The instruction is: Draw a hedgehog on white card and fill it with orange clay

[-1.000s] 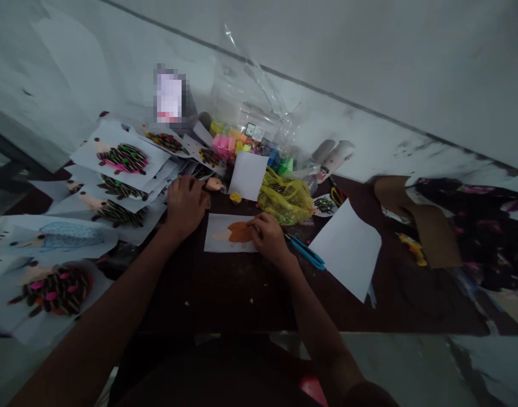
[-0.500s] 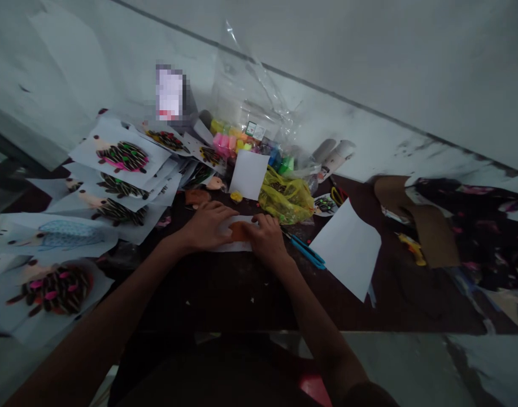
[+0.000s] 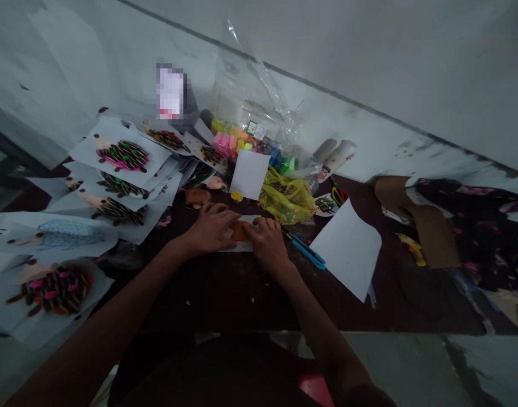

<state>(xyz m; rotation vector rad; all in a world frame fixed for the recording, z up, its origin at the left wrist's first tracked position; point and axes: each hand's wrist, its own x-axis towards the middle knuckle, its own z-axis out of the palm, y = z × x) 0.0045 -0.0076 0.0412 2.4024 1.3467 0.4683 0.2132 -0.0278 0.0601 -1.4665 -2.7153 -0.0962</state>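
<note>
A flat patch of orange-brown modelling clay (image 3: 242,231) lies on a small white paper sheet (image 3: 242,247) on the dark table. From the left, my left hand (image 3: 210,230) rests on the sheet, its fingers spread and reaching to the clay's edge. My right hand (image 3: 267,240) lies at the other side with loosely bent fingers, its thumb touching the clay. Neither hand lifts anything. Just beyond my left hand is a brown lump of clay (image 3: 197,196). A small yellow piece (image 3: 236,196) sits ahead, before an upright white card (image 3: 249,174).
Paper sheets with clay hedgehogs (image 3: 123,155) pile up on the left. A clear bag of coloured clay (image 3: 259,133) and a yellow plastic bag (image 3: 286,198) stand behind. To the right lie a blue-handled tool (image 3: 308,251), white paper (image 3: 349,249), brown cardboard (image 3: 434,237) and patterned cloth (image 3: 487,226).
My hands have shifted slightly over the clay, and a little more of it shows between them. Everything else looks the same.
</note>
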